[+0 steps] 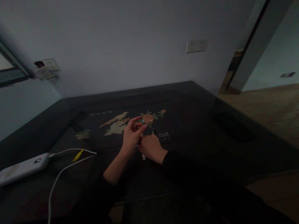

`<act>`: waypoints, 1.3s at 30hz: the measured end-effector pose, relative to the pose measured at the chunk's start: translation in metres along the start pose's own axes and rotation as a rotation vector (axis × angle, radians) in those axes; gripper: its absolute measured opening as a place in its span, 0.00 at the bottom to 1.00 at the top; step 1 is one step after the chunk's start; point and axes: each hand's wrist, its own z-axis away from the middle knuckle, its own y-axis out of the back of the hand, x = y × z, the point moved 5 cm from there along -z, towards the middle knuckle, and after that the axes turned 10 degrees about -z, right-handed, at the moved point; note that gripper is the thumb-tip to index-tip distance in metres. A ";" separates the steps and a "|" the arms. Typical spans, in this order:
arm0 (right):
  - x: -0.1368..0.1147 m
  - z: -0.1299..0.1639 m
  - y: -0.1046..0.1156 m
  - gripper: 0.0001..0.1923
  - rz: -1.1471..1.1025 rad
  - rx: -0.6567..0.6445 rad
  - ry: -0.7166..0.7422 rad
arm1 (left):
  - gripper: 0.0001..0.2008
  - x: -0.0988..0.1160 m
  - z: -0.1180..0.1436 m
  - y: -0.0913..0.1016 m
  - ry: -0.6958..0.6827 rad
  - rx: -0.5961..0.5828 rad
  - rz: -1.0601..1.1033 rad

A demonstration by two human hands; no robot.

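Observation:
My left hand (131, 132) is raised a little above the dark table, thumb and fingers pinched around something small that I cannot make out. Just below and to its right, my right hand (152, 147) is curled with the knuckles up; whatever its fingers hold is hidden. A thin pale strip with a hole in its end (144, 157) shows beside the right hand's fingers. A small dark piece (154, 130) lies just beyond the right knuckles. Close to the right of that hand rests a small clear, shiny case (164, 136), its contents too dim to tell.
The dark glossy table (202, 164) carries a printed bird-and-flower picture (115, 126). A white power bank (20, 170) lies at the left, its white cable (52, 194) running to the front edge with a yellow tag (77, 155). A flat black object (233, 126) lies at the right.

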 end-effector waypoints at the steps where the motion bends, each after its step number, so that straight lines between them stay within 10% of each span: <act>1: 0.000 0.000 0.000 0.15 0.000 -0.005 -0.007 | 0.23 0.001 0.000 0.000 -0.007 0.003 -0.005; 15: 0.021 -0.002 0.014 0.26 -0.242 0.061 -0.151 | 0.23 0.004 -0.003 0.008 -0.046 0.087 -0.001; 28: 0.068 0.008 0.050 0.08 -1.412 0.358 -0.072 | 0.23 0.003 0.003 -0.002 -0.089 0.021 -0.068; 39: 0.054 0.021 0.037 0.21 -1.702 0.026 -0.121 | 0.18 0.024 0.018 -0.005 -0.451 0.069 -0.473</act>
